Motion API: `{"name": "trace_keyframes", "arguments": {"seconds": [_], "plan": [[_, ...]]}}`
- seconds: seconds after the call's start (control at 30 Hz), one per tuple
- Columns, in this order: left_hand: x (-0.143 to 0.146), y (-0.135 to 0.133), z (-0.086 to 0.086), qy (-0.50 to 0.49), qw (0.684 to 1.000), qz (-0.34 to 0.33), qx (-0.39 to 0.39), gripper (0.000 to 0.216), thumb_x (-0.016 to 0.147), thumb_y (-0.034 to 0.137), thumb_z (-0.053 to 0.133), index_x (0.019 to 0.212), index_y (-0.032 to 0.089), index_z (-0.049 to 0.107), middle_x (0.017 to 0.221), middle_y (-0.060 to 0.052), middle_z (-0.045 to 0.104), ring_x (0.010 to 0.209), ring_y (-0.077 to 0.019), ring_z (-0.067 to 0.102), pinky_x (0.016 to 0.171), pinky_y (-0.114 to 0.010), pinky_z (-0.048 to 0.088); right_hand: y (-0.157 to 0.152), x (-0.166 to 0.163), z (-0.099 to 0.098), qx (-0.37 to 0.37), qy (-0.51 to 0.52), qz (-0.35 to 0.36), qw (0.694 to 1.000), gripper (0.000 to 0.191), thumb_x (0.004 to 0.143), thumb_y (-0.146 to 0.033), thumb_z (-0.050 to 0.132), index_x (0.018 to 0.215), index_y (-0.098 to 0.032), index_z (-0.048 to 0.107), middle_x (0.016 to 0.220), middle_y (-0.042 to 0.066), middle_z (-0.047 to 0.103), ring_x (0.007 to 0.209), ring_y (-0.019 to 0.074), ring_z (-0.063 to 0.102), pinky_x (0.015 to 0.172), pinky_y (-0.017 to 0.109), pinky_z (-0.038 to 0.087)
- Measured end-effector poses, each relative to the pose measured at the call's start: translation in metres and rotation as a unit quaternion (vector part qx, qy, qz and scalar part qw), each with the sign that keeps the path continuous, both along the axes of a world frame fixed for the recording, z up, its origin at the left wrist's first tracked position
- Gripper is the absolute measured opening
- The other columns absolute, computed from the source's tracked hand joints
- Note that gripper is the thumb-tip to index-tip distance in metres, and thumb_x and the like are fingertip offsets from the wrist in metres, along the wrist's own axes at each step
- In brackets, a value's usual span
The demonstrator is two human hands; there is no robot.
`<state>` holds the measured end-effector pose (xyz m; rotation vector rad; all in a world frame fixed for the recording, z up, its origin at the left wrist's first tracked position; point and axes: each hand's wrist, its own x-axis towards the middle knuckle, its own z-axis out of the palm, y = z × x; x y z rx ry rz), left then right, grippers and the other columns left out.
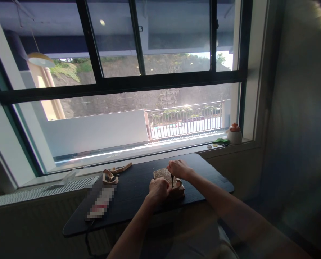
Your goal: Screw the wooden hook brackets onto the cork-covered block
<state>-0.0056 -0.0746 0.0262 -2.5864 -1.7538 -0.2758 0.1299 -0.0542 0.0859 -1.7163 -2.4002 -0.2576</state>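
Far left, below the window (117,84): a pale ribbed radiator grille (41,189) and a clear plastic scrap (68,176) on the sill. The counter (130,201) is a dark, matte slab with rounded corners, pushed up to the sill. On its left part lies a flat red-and-white pack (101,203), its print unreadable. Just behind that are small pale wooden pieces (109,177) and a slim wooden stick (122,167). At mid-counter the left hand (157,190) is clenched against the near-left edge of a brown wooden block (163,175), rough-grained on top. The right hand (178,168) sits over the block's far side, fingers curled down, pinching a thin dark tool (172,181) that stands upright on the block. The hands hide much of the block. On the right sill are a green object (221,141) and a round white jar (234,133) with an orange lid. Beyond it a dim plain wall (298,126) stands in shadow.
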Motion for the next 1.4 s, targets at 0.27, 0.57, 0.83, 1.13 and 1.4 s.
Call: {"name": "trace_keyframes", "arguments": {"seconds": [0.27,0.57,0.83,1.13,1.4], "plan": [[0.001,0.011,-0.001,-0.014,1.0,0.006,-0.023,0.026,0.074,0.045,0.051,0.077,0.025,0.068,0.088,-0.004,0.066,0.091,-0.0235,0.057,0.082,-0.035,0.036,-0.014,0.008,0.013,0.003,-0.029,0.045,0.999,0.03,0.083,-0.038,0.041,0.097,-0.02,0.062,0.088,0.011,0.068,0.083,0.0244,0.062,0.067,0.032,0.042],[0.006,0.004,0.003,-0.047,0.998,0.005,-0.031,0.028,0.074,0.048,0.051,0.075,0.025,0.067,0.089,-0.003,0.066,0.087,-0.0226,0.058,0.076,-0.032,0.038,-0.017,0.006,0.003,0.012,-0.056,0.061,0.996,0.035,0.088,-0.034,0.03,0.094,-0.017,0.06,0.083,0.012,0.068,0.078,0.0255,0.064,0.062,0.032,0.043],[0.007,0.007,0.0,-0.049,0.998,0.001,-0.028,0.024,0.073,0.045,0.054,0.076,0.025,0.067,0.087,-0.002,0.066,0.084,-0.0199,0.059,0.075,-0.029,0.038,0.0,-0.003,-0.003,-0.025,-0.015,0.004,1.0,0.037,0.086,-0.031,0.03,0.098,-0.014,0.06,0.086,0.016,0.067,0.083,0.025,0.063,0.064,0.031,0.043],[0.008,0.003,0.001,-0.032,0.999,0.021,-0.026,0.027,0.075,0.046,0.051,0.077,0.026,0.069,0.087,-0.003,0.066,0.081,-0.0215,0.059,0.072,-0.031,0.038,-0.007,0.017,0.012,-0.086,-0.022,0.075,0.993,0.032,0.081,-0.033,0.038,0.102,-0.023,0.06,0.095,0.006,0.068,0.083,0.02,0.062,0.065,0.027,0.043],[0.008,0.001,0.001,-0.038,0.999,0.014,-0.002,0.024,0.074,0.044,0.054,0.076,0.025,0.069,0.091,-0.003,0.065,0.084,-0.0215,0.059,0.075,-0.032,0.038,0.001,0.012,-0.002,-0.046,-0.001,0.02,0.999,0.04,0.086,-0.038,0.029,0.101,-0.013,0.058,0.094,0.015,0.066,0.085,0.0251,0.062,0.065,0.032,0.043]]}}
